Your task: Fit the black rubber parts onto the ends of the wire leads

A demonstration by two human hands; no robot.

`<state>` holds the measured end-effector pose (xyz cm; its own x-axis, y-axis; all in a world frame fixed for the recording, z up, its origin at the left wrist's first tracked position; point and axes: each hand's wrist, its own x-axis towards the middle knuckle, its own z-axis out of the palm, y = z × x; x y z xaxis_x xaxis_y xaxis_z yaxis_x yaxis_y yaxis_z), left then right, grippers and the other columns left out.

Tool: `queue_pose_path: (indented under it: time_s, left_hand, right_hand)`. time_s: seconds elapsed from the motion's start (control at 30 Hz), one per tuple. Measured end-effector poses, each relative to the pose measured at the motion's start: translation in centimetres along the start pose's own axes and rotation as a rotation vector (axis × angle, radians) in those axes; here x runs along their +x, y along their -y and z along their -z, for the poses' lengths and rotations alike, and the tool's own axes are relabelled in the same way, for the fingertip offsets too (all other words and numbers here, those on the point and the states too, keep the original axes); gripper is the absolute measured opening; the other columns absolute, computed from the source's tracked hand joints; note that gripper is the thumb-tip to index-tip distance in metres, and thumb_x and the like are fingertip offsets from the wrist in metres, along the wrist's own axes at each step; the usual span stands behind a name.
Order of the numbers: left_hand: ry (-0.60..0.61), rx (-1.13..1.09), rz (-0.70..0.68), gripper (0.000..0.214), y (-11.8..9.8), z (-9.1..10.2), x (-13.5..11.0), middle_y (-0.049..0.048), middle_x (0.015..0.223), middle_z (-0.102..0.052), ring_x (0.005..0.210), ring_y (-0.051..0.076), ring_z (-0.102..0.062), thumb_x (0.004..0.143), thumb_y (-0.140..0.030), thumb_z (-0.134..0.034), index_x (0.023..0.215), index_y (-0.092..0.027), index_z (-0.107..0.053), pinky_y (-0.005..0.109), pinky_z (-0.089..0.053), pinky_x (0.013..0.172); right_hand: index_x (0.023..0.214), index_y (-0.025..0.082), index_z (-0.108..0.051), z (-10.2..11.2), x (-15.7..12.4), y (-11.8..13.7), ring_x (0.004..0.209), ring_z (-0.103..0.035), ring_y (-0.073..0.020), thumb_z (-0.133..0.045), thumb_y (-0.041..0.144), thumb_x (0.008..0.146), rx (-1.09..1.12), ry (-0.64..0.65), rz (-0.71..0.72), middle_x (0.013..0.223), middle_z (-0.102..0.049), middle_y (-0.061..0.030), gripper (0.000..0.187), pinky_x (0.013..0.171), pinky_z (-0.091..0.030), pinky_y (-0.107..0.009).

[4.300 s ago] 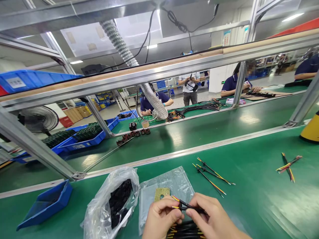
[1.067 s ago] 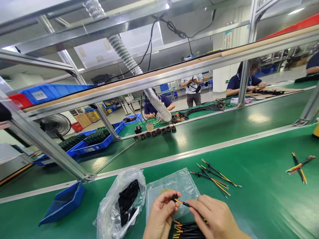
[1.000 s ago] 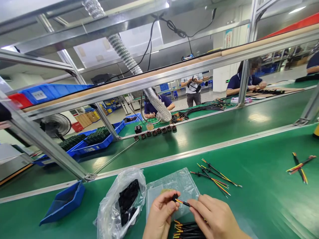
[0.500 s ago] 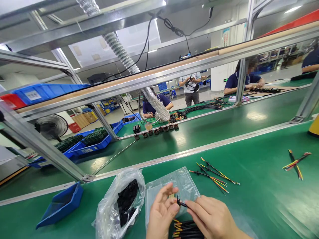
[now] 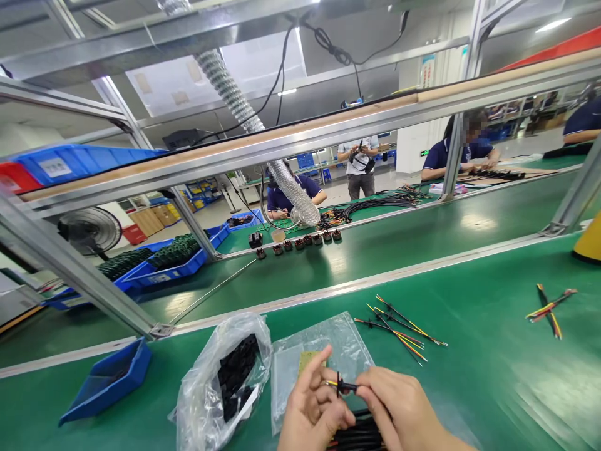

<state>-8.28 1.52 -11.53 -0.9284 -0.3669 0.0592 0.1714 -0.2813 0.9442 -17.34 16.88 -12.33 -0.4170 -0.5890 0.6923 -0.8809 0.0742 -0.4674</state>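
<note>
Black cable [image 5: 350, 387] at near centre, above the tabletop [image 5: 488, 382]; grasped close to one end between the fingers [image 5: 370, 380] of the right hand [image 5: 399, 401]. Black flanged part [image 5: 339, 384] around the cable, just left of the right fingertips. Yellow and pale wire ends [image 5: 331, 383] to the left of the flange, in front of the left hand [image 5: 310, 404]. Left fingers released, index raised and well apart from the thumb; contact with the wire ends not determinable.

Step in hand, as judged: seating of the flanged part. Grip close behind the flange. Align the cable straight and press along its axis. Gather the wire ends first; avoid bending the tips.

Counts, outward:
- Below the hands: one cable bundle [image 5: 359, 433], partly hidden; contents not countable.
- Just beyond: one flat plastic bag [image 5: 340, 335], one yellowish piece [image 5: 306, 361].
- Left: one clear bag [image 5: 195, 394] of black parts [image 5: 237, 373], uncounted; farther left, one blue bin [image 5: 134, 369].
- Right, toward the far side: apparently three overlapping cables [image 5: 394, 332].
- Farther right: two crossed cables [image 5: 548, 307], one yellow object [image 5: 590, 241].
- Beyond the metal rail [image 5: 357, 286]: eight dark components [image 5: 299, 244] in a row, one black block [image 5: 255, 239].
</note>
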Motion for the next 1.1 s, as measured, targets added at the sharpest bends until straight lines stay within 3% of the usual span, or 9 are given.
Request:
queue_pose_path:
  time_s: [0.13, 0.3, 0.37, 0.53, 0.63, 0.73, 0.9, 1.1]
  left_hand:
    - [0.129, 0.233, -0.111, 0.026, -1.0, 0.5, 0.0, 0.0047, 0.083, -0.064, 0.061, 0.017, -0.069, 0.080, -0.040, -0.077, 0.103, -0.028, -0.080, 0.030, -0.053, 0.063]
    - [0.121, 0.479, -0.273, 0.016, -2.1, 1.3, 0.7, 0.0047, 0.083, -0.059, 0.073, 0.017, -0.060, 0.071, -0.032, -0.086, 0.086, -0.028, -0.084, 0.028, -0.051, 0.069]
    - [0.075, 0.414, -0.231, 0.016, -1.8, 1.3, 0.7, 0.0033, 0.080, -0.057, 0.069, 0.016, -0.058, 0.065, -0.033, -0.089, 0.078, -0.026, -0.084, 0.025, -0.050, 0.062]
    - [-0.013, 0.183, -0.017, 0.021, 0.2, 0.7, 0.2, -0.0039, 0.068, -0.051, 0.045, 0.007, -0.053, 0.060, -0.034, -0.092, 0.072, -0.021, -0.081, 0.018, -0.044, 0.039]
    - [-0.018, 0.098, 0.039, 0.024, 1.0, 0.4, 0.1, -0.0044, 0.069, -0.054, 0.042, 0.007, -0.056, 0.057, -0.033, -0.093, 0.068, -0.018, -0.078, 0.018, -0.047, 0.037]
    - [-0.024, 0.052, 0.065, 0.028, 1.1, 0.1, 0.2, -0.0041, 0.069, -0.055, 0.042, 0.007, -0.057, 0.056, -0.035, -0.094, 0.066, -0.016, -0.076, 0.017, -0.047, 0.036]
    - [-0.086, 0.044, -0.023, 0.030, 0.7, -0.6, 0.5, -0.0014, 0.074, -0.058, 0.052, 0.008, -0.057, 0.066, -0.044, -0.087, 0.076, -0.017, -0.077, 0.016, -0.047, 0.042]
    - [-0.098, 0.079, 0.015, 0.034, 1.4, -0.7, 0.3, 0.0030, 0.080, -0.063, 0.051, 0.008, -0.059, 0.072, -0.045, -0.083, 0.091, -0.018, -0.080, 0.020, -0.051, 0.046]
  right_hand:
    - [0.080, 0.020, -0.059, 0.4, 0.4, 0.4, 0.064, -0.062, -0.0136, -0.035, 0.031, 0.103, 0.292, 0.142, -0.262, 0.073, -0.067, -0.0014, 0.035, 0.061, -0.044, -0.022]
    - [0.074, 0.020, -0.061, 0.5, 0.5, 0.9, 0.047, -0.050, -0.0107, -0.038, 0.041, 0.103, 0.440, 0.303, -0.404, 0.051, -0.053, 0.0047, 0.043, 0.050, -0.038, -0.020]
    - [0.077, 0.019, -0.063, 0.3, 0.2, 0.8, 0.048, -0.054, -0.0109, -0.043, 0.038, 0.102, 0.433, 0.282, -0.336, 0.053, -0.058, 0.0036, 0.037, 0.052, -0.040, -0.020]
    - [0.090, 0.018, -0.065, -0.7, -0.8, 0.1, 0.055, -0.060, -0.0134, -0.047, 0.022, 0.099, 0.155, -0.017, 0.036, 0.065, -0.067, -0.0022, 0.021, 0.055, -0.041, -0.022]
    - [0.088, 0.017, -0.063, -1.1, -1.1, 0.0, 0.051, -0.056, -0.0133, -0.044, 0.018, 0.099, 0.070, -0.062, 0.095, 0.062, -0.065, -0.0020, 0.022, 0.052, -0.038, -0.023]
    - [0.082, 0.019, -0.060, -1.0, -0.7, 0.3, 0.053, -0.056, -0.0125, -0.040, 0.021, 0.101, 0.173, 0.025, 0.002, 0.064, -0.065, -0.0016, 0.027, 0.054, -0.040, -0.022]
    - [0.079, 0.021, -0.059, -0.5, 0.6, 0.6, 0.060, -0.058, -0.0124, -0.042, 0.035, 0.102, 0.384, 0.246, -0.324, 0.068, -0.066, 0.0004, 0.032, 0.059, -0.041, -0.021]
    - [0.079, 0.020, -0.059, -0.4, 0.6, 0.0, 0.070, -0.063, -0.0148, -0.039, 0.037, 0.103, 0.419, 0.294, -0.419, 0.077, -0.071, -0.0022, 0.036, 0.069, -0.043, -0.023]
